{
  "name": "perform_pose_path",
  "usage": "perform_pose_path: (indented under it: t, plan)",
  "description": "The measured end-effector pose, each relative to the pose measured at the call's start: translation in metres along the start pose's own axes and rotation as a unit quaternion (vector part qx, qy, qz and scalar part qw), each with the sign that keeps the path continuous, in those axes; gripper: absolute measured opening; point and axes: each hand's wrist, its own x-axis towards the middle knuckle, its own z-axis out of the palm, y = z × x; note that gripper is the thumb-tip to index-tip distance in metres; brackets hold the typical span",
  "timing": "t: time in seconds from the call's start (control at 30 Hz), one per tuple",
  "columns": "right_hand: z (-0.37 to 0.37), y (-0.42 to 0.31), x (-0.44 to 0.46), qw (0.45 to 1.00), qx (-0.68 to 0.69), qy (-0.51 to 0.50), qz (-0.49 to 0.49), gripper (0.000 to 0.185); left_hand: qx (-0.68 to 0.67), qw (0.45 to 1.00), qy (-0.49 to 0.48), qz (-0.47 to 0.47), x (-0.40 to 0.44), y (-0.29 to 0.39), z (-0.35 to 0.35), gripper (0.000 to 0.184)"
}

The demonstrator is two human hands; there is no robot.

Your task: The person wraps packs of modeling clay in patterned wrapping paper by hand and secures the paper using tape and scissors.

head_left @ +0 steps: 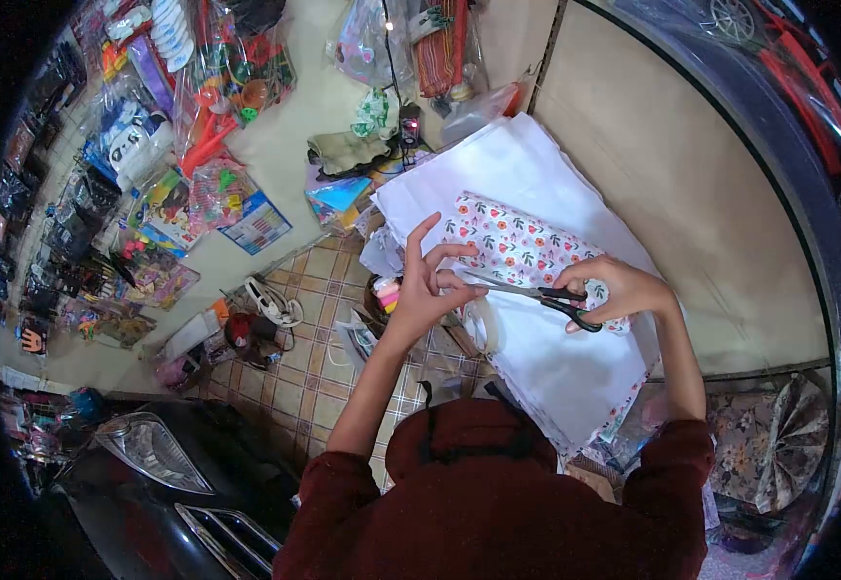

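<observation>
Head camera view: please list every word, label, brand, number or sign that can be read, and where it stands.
No text reads clearly anywhere.
Blue-edged card: print too small.
Hanging toy packets: too small or blurred.
Floral paper: pattern, no readable words.
Scissors: no readable mark.

Single view, head-worn camera. Position: above the wearer's dark maroon fabric garment, which fills the bottom edge. Facing: forward and steeply down. Field: wide, rounded, corners black. Near range, around centre: bare left hand, bare right hand, large white sheets. Farther: beige tiled floor, lower left.
</observation>
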Motion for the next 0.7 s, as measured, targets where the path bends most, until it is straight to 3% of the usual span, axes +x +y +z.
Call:
perform_pose_path:
  t: [0.13,0.7]
  plan:
    - [0.001,0.006,0.0,0.999,-0.007,0.02,-0.041,0.041,0.012,1.0,0.0,0.009,0.0,-0.001,0.003,0.101]
    - [-0.001,0.007,-0.008,0.999,0.019,0.045,-0.007,0.032,0.045,0.999,0.009,0.004,-0.002,-0.002,0.006,0.105]
